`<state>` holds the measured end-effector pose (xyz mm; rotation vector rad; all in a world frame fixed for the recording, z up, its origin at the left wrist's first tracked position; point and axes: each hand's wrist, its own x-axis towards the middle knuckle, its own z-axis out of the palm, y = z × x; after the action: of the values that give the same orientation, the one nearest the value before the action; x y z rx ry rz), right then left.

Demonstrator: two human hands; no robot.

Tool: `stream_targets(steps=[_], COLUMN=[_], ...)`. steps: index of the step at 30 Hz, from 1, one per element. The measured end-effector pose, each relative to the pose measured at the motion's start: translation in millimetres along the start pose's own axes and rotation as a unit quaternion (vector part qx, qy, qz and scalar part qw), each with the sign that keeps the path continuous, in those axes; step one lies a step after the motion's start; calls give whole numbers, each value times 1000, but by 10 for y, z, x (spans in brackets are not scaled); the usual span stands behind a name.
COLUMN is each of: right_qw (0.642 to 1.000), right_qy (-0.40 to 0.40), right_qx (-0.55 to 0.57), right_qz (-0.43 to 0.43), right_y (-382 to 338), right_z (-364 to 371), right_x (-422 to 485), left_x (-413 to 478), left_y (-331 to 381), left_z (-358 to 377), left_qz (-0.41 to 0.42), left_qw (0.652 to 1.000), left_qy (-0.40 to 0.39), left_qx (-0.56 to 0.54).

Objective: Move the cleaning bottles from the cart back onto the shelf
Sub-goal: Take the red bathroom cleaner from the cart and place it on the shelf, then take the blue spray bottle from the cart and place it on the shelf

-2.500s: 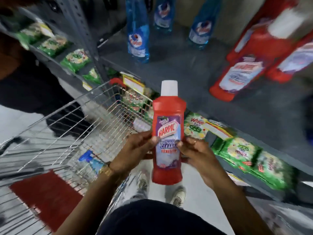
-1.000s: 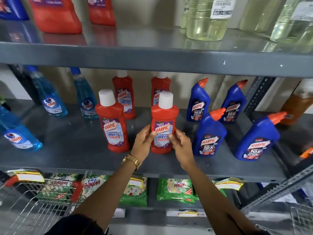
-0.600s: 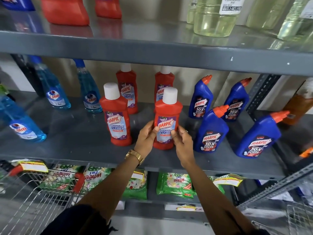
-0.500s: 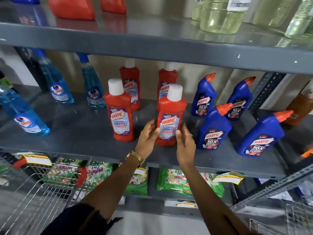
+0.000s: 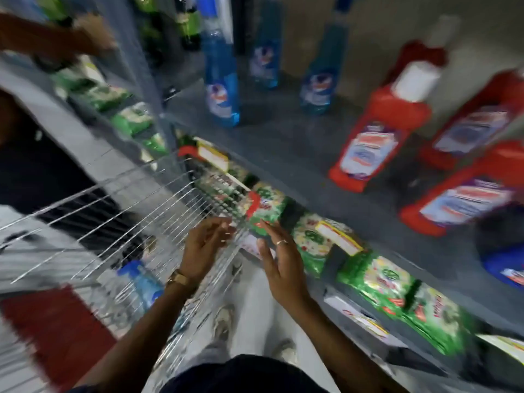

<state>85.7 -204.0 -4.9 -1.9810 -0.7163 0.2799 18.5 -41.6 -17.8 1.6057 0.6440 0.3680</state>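
The view is blurred and tilted. My left hand (image 5: 205, 245) and my right hand (image 5: 279, 265) are both empty with fingers apart, held side by side over the near corner of the wire cart (image 5: 119, 211). A blue bottle (image 5: 141, 282) lies inside the cart, below my left wrist. On the grey shelf (image 5: 297, 154) stand red bottles with white caps (image 5: 380, 123) at the right and blue spray bottles (image 5: 221, 89) at the back.
Green packets (image 5: 377, 276) fill the lower shelf under the bottles. Another person's arm (image 5: 54, 41) reaches in at the top left, and their dark clothing is beyond the cart. A red panel (image 5: 54, 333) lies in the cart's near end. My shoes (image 5: 224, 321) are below.
Both hands have let go of the red bottle, which stays on the shelf. They have drawn back down to the cart, and the view has swung left and down.
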Motion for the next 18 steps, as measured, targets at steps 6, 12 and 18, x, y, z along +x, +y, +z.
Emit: stream_targets(steps=[6, 12, 18], right_qw=[959, 867, 850], right_qy=[-234, -332, -330], right_qx=[-159, -372, -410], right_qz=[-30, -7, -9], right_y=[-260, -165, -52], right_z=[1251, 1852, 1951], right_x=[263, 404, 422], left_x=[-180, -238, -235], left_y=[-1195, -1947, -2622], left_z=[-1078, -1368, -1463], left_qz=[-328, -418, -483], left_qw=[932, 882, 852], left_qy=[70, 77, 112], left_qx=[138, 204, 171])
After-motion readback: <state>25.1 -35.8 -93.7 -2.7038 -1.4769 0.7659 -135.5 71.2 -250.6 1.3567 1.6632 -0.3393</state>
